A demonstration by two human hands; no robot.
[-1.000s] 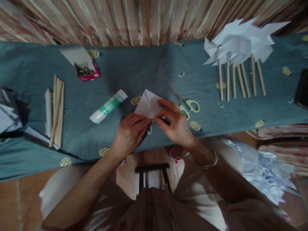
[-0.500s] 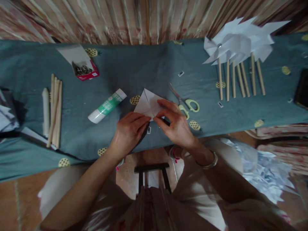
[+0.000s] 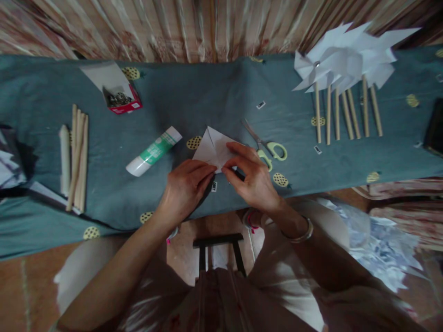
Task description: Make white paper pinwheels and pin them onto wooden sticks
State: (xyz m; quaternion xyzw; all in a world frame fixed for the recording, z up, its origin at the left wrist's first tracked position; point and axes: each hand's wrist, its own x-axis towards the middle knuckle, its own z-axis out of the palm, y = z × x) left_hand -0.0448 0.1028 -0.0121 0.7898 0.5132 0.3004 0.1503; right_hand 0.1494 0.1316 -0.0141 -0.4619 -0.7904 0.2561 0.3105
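Note:
A small folded piece of white paper with crease lines lies on the cloth in front of me. My left hand pinches its near left edge between thumb and fingers. On the near right, my right hand holds the same paper, thumb and index fingertip meeting close to the left fingertips. Those fingers cover the paper's near corner. Scissors with light green handles rest just beyond the right hand. To the left lies a white and green glue stick.
Several paper pinwheels on sticks lie at the back right. A red box of small metal pieces stands open at the back left. Wooden sticks lie left, beside a pale candle-like rod. Paper scraps fill a bag below right.
Both hands keep their pinch on the paper, with only a very slight shift of the fingertips. The view has moved a little; the other things lie as before.

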